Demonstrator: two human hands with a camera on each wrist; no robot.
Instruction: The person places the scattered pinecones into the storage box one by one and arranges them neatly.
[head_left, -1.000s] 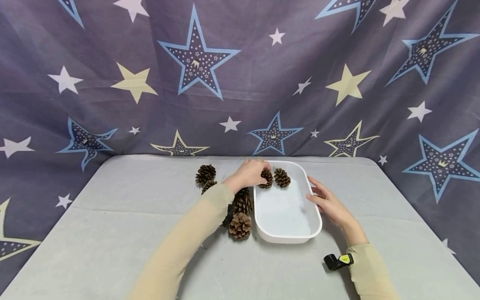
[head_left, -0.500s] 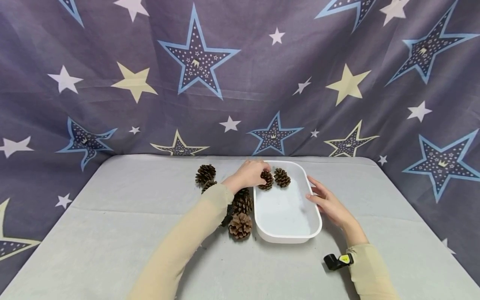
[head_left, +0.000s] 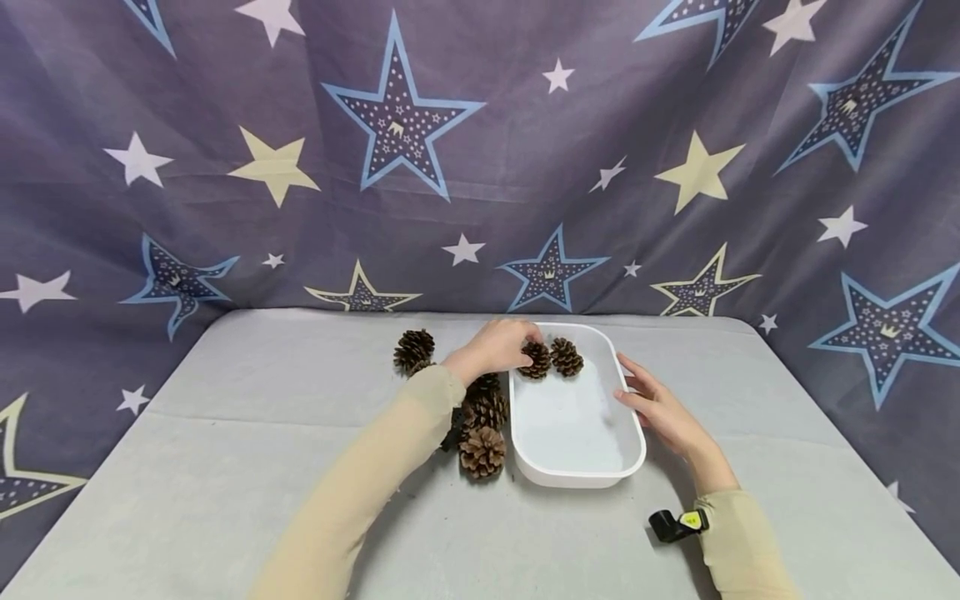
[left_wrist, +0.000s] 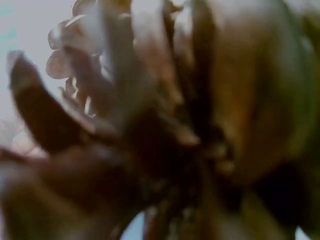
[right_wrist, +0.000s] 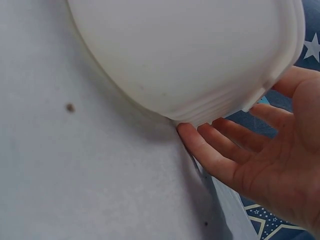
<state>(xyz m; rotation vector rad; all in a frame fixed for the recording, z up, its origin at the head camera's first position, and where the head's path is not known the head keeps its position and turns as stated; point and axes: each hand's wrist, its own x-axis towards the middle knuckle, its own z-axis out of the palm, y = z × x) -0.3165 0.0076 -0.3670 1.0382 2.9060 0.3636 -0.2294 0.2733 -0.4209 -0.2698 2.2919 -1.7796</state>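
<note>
My left hand (head_left: 498, 344) reaches over the left rim of a white plastic tub (head_left: 577, 477) and grips a pine cone (head_left: 536, 360) at its far left corner. A second pine cone (head_left: 566, 357) lies in the tub just right of it. My right hand (head_left: 666, 414) holds the tub's right side, thumb at the rim and fingers against the outer wall. In the right wrist view, the fingertips (right_wrist: 186, 131) touch the tub's lower edge. A blurred pine cone (left_wrist: 165, 125) fills the left wrist view and hides the left hand there.
Several pine cones lie left of the tub, partly under my left forearm; the nearest pine cone (head_left: 482, 453) stands by the tub's left wall. Another pine cone (head_left: 413, 351) lies farther back. A star-patterned cloth (head_left: 465, 200) hangs behind the grey-covered table (head_left: 225, 467).
The view has shifted slightly. The pine cone under my left hand sits a little farther right, closer to the second one. My right hand keeps its place on the tub.
</note>
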